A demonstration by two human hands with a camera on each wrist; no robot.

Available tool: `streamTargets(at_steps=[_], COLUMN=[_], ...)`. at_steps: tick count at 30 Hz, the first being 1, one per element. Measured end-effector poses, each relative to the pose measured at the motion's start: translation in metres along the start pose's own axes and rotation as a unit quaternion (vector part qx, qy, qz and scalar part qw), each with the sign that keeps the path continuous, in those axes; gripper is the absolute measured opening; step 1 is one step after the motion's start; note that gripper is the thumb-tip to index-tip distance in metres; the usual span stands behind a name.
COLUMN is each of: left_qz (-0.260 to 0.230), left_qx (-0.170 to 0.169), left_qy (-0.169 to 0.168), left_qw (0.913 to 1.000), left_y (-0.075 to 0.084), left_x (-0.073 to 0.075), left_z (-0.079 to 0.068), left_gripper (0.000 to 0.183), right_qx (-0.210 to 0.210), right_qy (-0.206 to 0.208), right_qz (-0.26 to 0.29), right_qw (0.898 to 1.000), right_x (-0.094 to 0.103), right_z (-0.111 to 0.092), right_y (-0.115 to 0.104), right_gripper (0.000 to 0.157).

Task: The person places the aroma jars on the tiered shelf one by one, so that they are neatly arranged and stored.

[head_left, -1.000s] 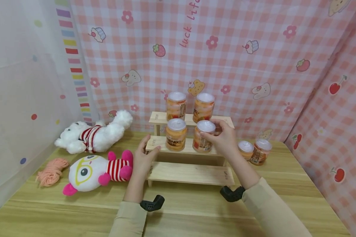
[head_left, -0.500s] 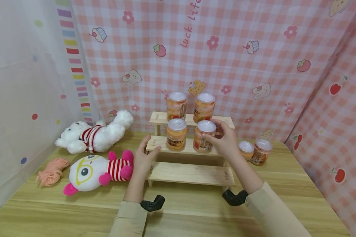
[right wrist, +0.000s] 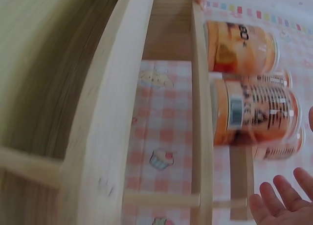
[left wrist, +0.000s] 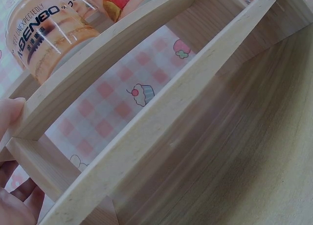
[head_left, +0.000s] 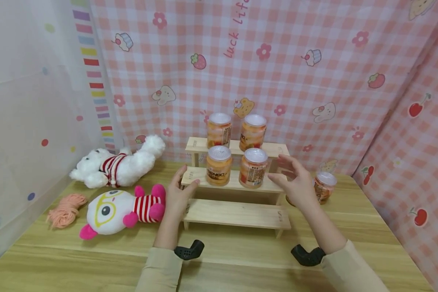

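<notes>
A three-step wooden display rack (head_left: 237, 213) stands on the table. My left hand (head_left: 177, 192) grips the left end of its middle step; in the left wrist view the thumb lies on the step's edge, fingers curled behind the side piece. My right hand (head_left: 295, 184) is just right of the front right fruit jar (head_left: 253, 168), apart from it, fingers spread in the right wrist view. Another fruit jar (head_left: 219, 166) stands left of it on the middle step. Two more fruit jars, left (head_left: 219, 130) and right (head_left: 253, 133), stand upright on the top step.
A fruit jar (head_left: 325, 188) stands on the table right of the rack; another beside it is mostly hidden by my right hand. At left lie a white plush dog (head_left: 120, 162), a pink-and-white plush toy (head_left: 120, 211) and peach yarn (head_left: 66, 211). A checked curtain (head_left: 292, 61) hangs behind.
My right hand has let go of the front right jar and moved right, away from it. That jar stays on the middle step. My left hand keeps its place on the rack.
</notes>
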State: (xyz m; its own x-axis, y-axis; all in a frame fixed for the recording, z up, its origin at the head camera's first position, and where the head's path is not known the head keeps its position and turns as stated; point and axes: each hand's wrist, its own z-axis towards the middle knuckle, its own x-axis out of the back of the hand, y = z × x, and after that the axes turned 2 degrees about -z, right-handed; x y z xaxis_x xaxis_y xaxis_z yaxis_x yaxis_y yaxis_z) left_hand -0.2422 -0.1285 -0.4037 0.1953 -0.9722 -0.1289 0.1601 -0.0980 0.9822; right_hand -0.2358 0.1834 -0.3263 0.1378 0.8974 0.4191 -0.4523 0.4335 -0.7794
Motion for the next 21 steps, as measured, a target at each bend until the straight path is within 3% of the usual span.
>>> streamTargets(at_steps=[5,13,21], left_qz=[0.011,-0.010,0.000], left_qx=[-0.014,-0.007,-0.013], left_qy=[0.006,-0.001,0.000], left_qw=[0.9998,0.9999,0.9999], left_y=[-0.002,-0.002,-0.004], left_x=[0.000,0.000,0.000], left_z=[0.001,0.001,0.002], left_gripper=[0.068,0.071,0.071], right_qx=[-0.002,-0.011,-0.053], right_qy=[0.015,0.038,0.040], right_qz=[-0.012,-0.031,-0.093], right_qw=[1.000,0.999,0.993], right_x=[0.014,0.040,0.071], right_z=[-0.007,-0.021,-0.032], right_y=[0.010,0.037,0.061], right_gripper=[0.060,0.058,0.060])
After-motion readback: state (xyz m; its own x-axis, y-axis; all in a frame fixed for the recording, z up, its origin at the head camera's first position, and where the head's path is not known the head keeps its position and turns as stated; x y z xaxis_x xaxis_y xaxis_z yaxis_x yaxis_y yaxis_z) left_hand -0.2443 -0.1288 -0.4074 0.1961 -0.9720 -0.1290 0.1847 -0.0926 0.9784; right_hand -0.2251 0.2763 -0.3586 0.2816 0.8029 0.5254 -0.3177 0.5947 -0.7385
